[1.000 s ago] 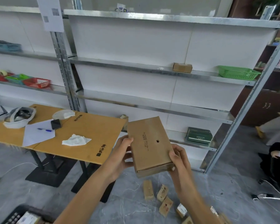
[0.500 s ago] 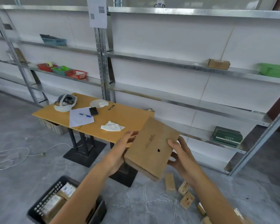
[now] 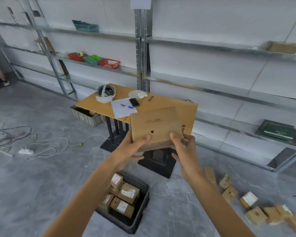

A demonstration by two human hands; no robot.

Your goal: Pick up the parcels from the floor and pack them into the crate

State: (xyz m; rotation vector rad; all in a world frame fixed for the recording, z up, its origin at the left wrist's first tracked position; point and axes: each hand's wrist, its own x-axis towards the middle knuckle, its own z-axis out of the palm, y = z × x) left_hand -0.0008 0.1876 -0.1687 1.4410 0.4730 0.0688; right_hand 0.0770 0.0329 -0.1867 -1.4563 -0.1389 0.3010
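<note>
Fingers [image 3: 189,142] curl under the near edge with thumbs pressed on top. Left hand [image 3: 133,149] and right hand [image 3: 184,151] both grip the parcel [image 3: 154,124], flat smooth brown cardboard with one small round hole, up in mid-air above the black slotted plastic crate [image 3: 137,181].

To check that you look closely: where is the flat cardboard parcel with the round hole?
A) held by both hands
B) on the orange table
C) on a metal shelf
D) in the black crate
A: the left hand and right hand grip the flat cardboard parcel at its near edge, clear of the black crate.
</note>
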